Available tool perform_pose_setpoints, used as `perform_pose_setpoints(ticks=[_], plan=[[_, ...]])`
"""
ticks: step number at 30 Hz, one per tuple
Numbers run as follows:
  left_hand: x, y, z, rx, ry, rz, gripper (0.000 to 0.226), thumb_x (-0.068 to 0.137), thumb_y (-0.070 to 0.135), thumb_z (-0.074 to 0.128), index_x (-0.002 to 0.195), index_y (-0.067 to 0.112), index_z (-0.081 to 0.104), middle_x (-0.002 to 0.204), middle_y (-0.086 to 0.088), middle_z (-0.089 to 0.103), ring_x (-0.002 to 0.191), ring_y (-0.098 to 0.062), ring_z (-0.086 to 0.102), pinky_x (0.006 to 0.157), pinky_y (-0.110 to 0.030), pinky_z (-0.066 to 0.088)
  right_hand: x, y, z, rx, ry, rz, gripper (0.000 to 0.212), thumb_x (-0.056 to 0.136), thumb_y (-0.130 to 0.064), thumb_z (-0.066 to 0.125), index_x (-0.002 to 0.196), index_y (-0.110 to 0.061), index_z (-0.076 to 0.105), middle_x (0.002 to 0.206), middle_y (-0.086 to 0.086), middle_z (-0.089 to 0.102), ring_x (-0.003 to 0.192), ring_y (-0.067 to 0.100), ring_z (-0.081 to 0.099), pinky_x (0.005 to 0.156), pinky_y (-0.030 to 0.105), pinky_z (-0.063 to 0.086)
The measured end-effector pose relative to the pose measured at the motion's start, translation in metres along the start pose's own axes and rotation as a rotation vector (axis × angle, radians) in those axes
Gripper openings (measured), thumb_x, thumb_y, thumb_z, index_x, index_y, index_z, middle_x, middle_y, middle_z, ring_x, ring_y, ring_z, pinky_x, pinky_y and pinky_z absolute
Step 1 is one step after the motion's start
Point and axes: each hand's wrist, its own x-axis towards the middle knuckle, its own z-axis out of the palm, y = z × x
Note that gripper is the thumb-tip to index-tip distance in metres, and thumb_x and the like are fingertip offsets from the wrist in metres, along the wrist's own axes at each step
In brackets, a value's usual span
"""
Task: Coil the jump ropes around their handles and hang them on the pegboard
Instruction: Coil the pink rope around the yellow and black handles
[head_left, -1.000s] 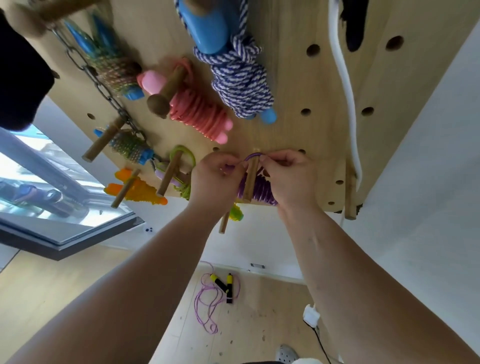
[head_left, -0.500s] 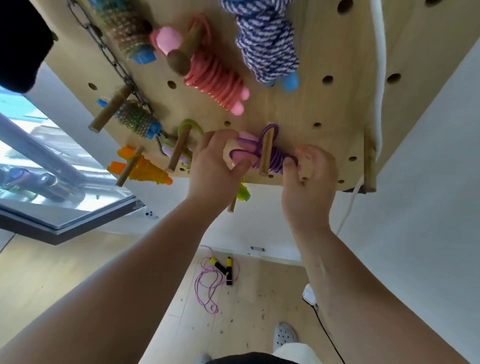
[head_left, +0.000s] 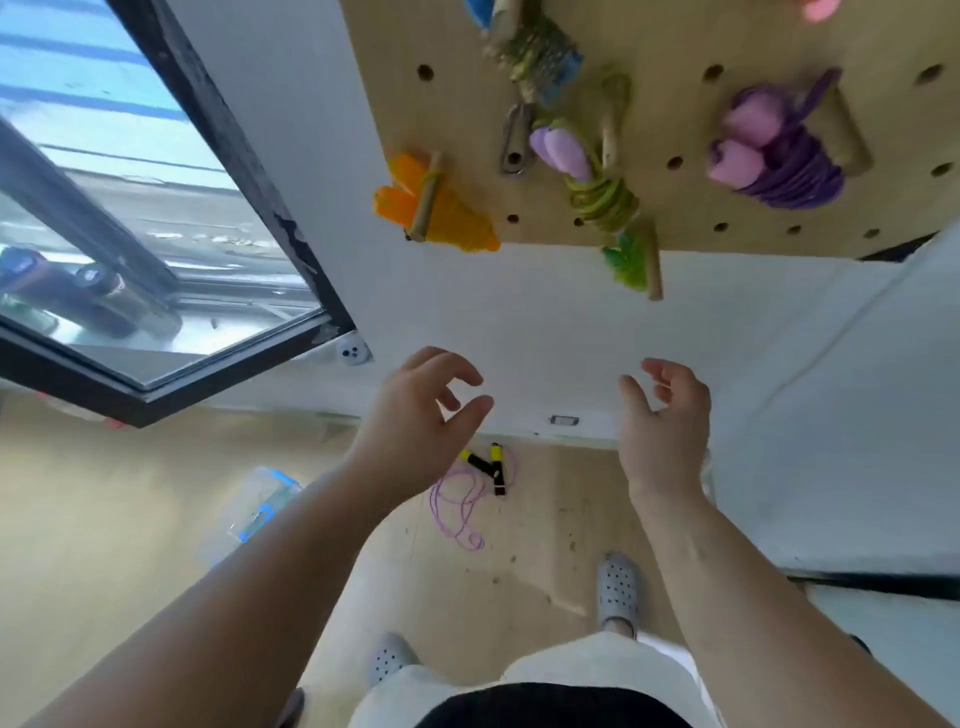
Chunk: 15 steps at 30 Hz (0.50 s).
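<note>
Asker: Step check: which part of the job is this?

Looker: An in-between part, I think. The purple rope (head_left: 779, 166) is wound round its pink handles and hangs on a peg of the pegboard (head_left: 457, 119). It is high above the right hand (head_left: 665, 426) and well apart from it. That one looks done.

Asker: And the hands?

Looker: Both hold nothing. The left hand (head_left: 415, 415) and the right hand have loose, bent fingers. They hang in the air in front of the white wall (head_left: 519, 322) and touch no rope.

Asker: Is any rope not done?

Looker: Yes, one. A loose rope (head_left: 462, 514) lies on the floor (head_left: 130, 493), down below the hands. Its thin pink cord is spread out in loops. Its yellow-and-black handles (head_left: 488, 465) lie close together. It is not coiled.

Asker: So what comes next?

Looker: My guess is to bend down and take both handles in one hand. Then wind the cord round them and hang the bundle on a peg. The cord looks thin and floppy, so it may slip off if it is wound loosely.

Asker: Which peg?

Looker: I cannot tell which one is free. Above the hands hang a green rope (head_left: 602, 192) and an orange rope (head_left: 452, 218).

Asker: Any words to read?

Looker: None. A small tag (head_left: 563, 420) low on the wall, between the hands, is too tiny to read. The plastic box (head_left: 260, 506) on the floor, beside the left arm, shows no words I can make out.
</note>
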Motion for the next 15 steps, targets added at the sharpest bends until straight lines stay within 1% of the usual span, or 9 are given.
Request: perform_pose_setpoints(ticks=[2,3,5,7,8,9,12,13,15], plan=[[-0.021,-0.043,-0.018,-0.015,-0.044,-0.074,0.015,0.089,0.028,0.076,0.101,0.028,0.066,0.104,0.019,0.057,0.080,-0.003,0.065,0.074,-0.025,0.050,-0.036,0.009,0.028,-0.035,-0.061,0.063,0.022,0.094,-0.026,0.066,0.116,-0.026,0.061,0.118,-0.008,0.050,0.109,0.011,0.052,0.091,0.028,0.041],[-0.030,-0.063,-0.025,-0.007,-0.063,-0.119,0.017,0.090,0.031,0.075,0.104,0.029,0.065,0.106,0.019,0.056,0.082,-0.002,0.064,0.075,-0.026,0.050,-0.051,0.014,0.042,-0.062,-0.118,0.089,0.022,0.094,-0.026,0.067,0.115,-0.025,0.061,0.119,-0.007,0.051,0.107,0.012,0.053,0.089,0.026,0.040],[-0.041,-0.103,-0.031,0.018,-0.093,-0.207,0.026,0.090,0.036,0.073,0.113,0.030,0.062,0.112,0.018,0.054,0.086,-0.002,0.063,0.076,-0.028,0.048,-0.072,0.028,0.072,-0.115,-0.299,0.156,0.021,0.093,-0.027,0.068,0.112,-0.025,0.060,0.118,-0.003,0.054,0.104,0.014,0.056,0.082,0.025,0.042],[-0.048,-0.143,-0.025,0.049,-0.131,-0.285,0.037,0.089,0.039,0.073,0.121,0.028,0.059,0.118,0.013,0.052,0.090,-0.009,0.063,0.079,-0.031,0.048,-0.084,0.049,0.102,-0.165,-0.499,0.255,0.018,0.093,-0.029,0.070,0.106,-0.026,0.059,0.113,-0.004,0.057,0.099,0.016,0.057,0.077,0.025,0.045],[-0.050,-0.163,-0.018,0.056,-0.159,-0.315,0.041,0.088,0.040,0.074,0.124,0.028,0.059,0.120,0.011,0.053,0.092,-0.012,0.062,0.081,-0.032,0.049,-0.087,0.062,0.116,-0.206,-0.564,0.291,0.017,0.092,-0.030,0.070,0.104,-0.028,0.058,0.113,-0.005,0.057,0.096,0.014,0.056,0.074,0.025,0.045],[-0.052,-0.182,-0.009,0.059,-0.193,-0.343,0.044,0.088,0.040,0.074,0.126,0.027,0.058,0.122,0.008,0.054,0.095,-0.014,0.062,0.084,-0.033,0.050,-0.089,0.076,0.129,-0.255,-0.605,0.310,0.017,0.092,-0.030,0.070,0.104,-0.029,0.057,0.114,-0.005,0.056,0.092,0.011,0.055,0.070,0.024,0.045],[-0.051,-0.244,0.030,0.090,-0.291,-0.414,0.048,0.088,0.043,0.073,0.130,0.026,0.056,0.127,0.004,0.055,0.101,-0.019,0.061,0.090,-0.037,0.052,-0.082,0.125,0.168,-0.352,-0.655,0.344,0.028,0.093,-0.034,0.068,0.118,-0.026,0.058,0.122,-0.003,0.053,0.082,0.001,0.051,0.062,0.018,0.042],[-0.047,-0.266,0.046,0.108,-0.319,-0.430,0.049,0.089,0.045,0.072,0.131,0.026,0.056,0.128,0.003,0.055,0.103,-0.020,0.061,0.091,-0.039,0.052,-0.077,0.143,0.181,-0.372,-0.664,0.349,0.031,0.093,-0.035,0.068,0.121,-0.025,0.057,0.124,-0.002,0.053,0.082,0.001,0.051,0.061,0.017,0.042],[-0.037,-0.311,0.081,0.144,-0.363,-0.460,0.050,0.090,0.047,0.070,0.133,0.027,0.054,0.131,0.003,0.055,0.108,-0.022,0.061,0.092,-0.039,0.052,-0.061,0.183,0.212,-0.402,-0.684,0.347,0.034,0.094,-0.037,0.067,0.125,-0.025,0.058,0.126,-0.003,0.053,0.090,0.007,0.053,0.062,0.018,0.041]])
